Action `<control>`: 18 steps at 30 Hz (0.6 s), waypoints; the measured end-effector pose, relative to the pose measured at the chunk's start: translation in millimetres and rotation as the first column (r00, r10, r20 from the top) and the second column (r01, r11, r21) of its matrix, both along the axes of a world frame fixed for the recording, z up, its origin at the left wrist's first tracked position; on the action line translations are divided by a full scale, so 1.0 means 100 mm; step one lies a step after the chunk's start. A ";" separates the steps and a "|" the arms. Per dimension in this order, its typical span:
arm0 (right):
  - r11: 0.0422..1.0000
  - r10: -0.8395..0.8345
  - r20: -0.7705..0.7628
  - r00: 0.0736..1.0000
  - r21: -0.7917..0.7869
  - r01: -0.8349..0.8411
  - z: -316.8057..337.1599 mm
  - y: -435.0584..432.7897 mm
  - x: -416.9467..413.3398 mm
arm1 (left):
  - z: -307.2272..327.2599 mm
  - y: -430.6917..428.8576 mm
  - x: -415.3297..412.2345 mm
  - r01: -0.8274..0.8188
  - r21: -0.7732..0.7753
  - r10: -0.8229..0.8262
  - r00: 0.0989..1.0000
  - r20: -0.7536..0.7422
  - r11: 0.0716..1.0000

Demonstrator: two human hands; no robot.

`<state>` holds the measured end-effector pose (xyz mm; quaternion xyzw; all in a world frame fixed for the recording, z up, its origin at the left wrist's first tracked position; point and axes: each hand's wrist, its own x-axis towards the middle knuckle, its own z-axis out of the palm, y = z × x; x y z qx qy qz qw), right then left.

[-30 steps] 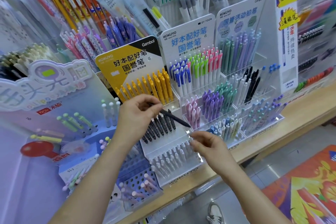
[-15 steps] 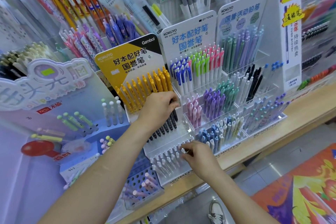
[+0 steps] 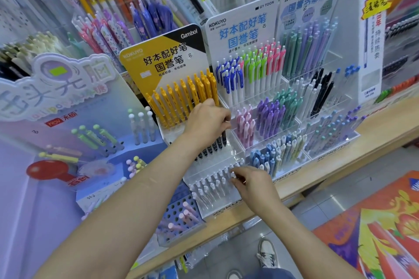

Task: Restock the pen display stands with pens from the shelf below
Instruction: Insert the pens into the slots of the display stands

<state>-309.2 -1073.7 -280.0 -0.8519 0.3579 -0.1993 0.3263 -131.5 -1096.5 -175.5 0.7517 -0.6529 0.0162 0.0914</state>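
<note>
A clear tiered KOKUYO pen stand [image 3: 226,207] with a yellow and black header card sits on the wooden shelf. Its top tier holds yellow pens [image 3: 181,99], the middle tier black pens [image 3: 214,146], the bottom tier white pens [image 3: 210,186]. My left hand [image 3: 207,121] rests over the black pens, fingers curled on the tops of the rightmost ones. My right hand [image 3: 251,182] is at the right end of the white row, fingertips pinching a white pen top.
A second KOKUYO stand [image 3: 283,171] with blue, green, pink, purple and teal pens stands right beside it. A blue perforated holder [image 3: 179,213] sits front left. The wooden shelf edge [image 3: 340,161] runs diagonally. My shoe [image 3: 267,253] and an orange floor mat [image 3: 374,229] lie below.
My left hand carried a black pen down into the middle tier and now covers the black row. My right hand dropped from mid-air to the white pens in the bottom tier.
</note>
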 end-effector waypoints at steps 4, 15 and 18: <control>0.999 -0.030 0.029 0.999 -0.024 0.030 -0.02 0.05 -0.07 | -0.02 0.01 0.04 0.017 0.001 -0.017 0.996 -0.083 1.000; 0.990 0.017 0.043 0.999 -0.140 -0.011 -0.06 0.07 -0.04 | -0.54 0.98 -0.37 0.039 0.182 -0.008 0.986 -0.168 0.983; 0.991 -0.050 0.133 0.990 -0.121 0.066 0.10 0.02 -0.01 | -0.71 1.02 -0.36 0.034 0.177 -0.008 0.989 -0.145 0.984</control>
